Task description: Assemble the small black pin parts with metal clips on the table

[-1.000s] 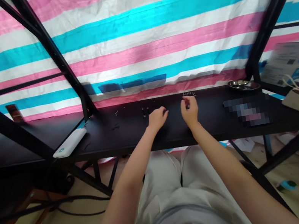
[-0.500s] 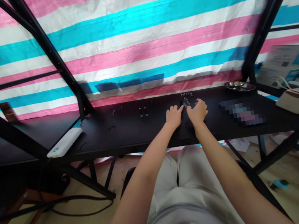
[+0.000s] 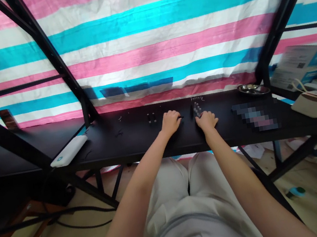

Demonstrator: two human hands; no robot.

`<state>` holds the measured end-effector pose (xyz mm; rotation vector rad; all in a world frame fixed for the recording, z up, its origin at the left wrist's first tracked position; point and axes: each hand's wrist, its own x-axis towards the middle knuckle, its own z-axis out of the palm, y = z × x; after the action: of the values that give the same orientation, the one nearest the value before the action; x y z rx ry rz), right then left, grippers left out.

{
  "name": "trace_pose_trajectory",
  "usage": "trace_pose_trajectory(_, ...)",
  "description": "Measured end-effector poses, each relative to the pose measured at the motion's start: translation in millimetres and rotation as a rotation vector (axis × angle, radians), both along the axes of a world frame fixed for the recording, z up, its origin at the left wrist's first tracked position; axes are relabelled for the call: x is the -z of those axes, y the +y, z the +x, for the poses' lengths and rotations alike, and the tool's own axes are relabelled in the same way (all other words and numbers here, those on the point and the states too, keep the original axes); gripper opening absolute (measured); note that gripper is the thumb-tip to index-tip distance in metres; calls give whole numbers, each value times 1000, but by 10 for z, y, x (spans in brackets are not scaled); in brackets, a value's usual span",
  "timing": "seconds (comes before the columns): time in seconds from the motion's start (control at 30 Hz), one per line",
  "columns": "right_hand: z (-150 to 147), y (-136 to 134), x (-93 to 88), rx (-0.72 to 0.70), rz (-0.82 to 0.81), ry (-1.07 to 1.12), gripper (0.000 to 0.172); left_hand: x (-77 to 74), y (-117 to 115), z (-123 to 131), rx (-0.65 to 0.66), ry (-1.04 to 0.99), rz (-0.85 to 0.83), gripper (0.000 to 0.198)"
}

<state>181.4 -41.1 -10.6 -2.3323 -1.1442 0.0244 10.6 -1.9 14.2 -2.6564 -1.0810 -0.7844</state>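
Observation:
My left hand is over the black table, its fingers closed on a small dark piece whose tip sticks out on the right. My right hand rests on the table with thumb and fingers apart. Its thumb is beside a cluster of small shiny metal pieces; I cannot tell whether they touch. A short dark bar lies left of the cluster. Behind is a row of tiny silver pieces. Left of my left hand are two dark pieces with silver ends.
A metal dish sits at the back right, with a blurred-out flat object in front. A beige pouch is at far right. A white device lies left, beside a black frame post. Thin dark bits lie left of centre.
My left hand has moved left, away from the metal cluster, with a small dark piece in its fingers. My right hand has shifted slightly towards me.

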Motion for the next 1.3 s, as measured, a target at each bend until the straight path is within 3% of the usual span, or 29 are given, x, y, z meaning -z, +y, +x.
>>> trace_pose_trajectory(0.17,1,12,13,4,17,-9,28,77,40,-236,-32,-126,-38,9)
trace_pose_trajectory(0.43,8,-17,56,-29,79,-24,17,124,-54,-286,-102,-337,-13,10)
trace_pose_trajectory(0.5,-24,-20,49,-91,77,-52,15,109,-65,-300,-120,-358,-10,10)
trace_pose_trajectory(0.67,-195,-14,5,-409,136,-235,15,82,-96,-304,-111,-352,18,15)
trace_pose_trajectory(0.73,-260,-10,-5,-459,147,-304,15,80,-107,-294,-96,-345,28,17)
trace_pose_trajectory(1.1,-340,-7,-14,-550,102,-445,13,97,-110,-271,-50,-326,42,21)
trace_pose_trajectory(1.3,-337,-8,-7,-456,91,-422,15,72,-143,-269,-59,-340,53,24)
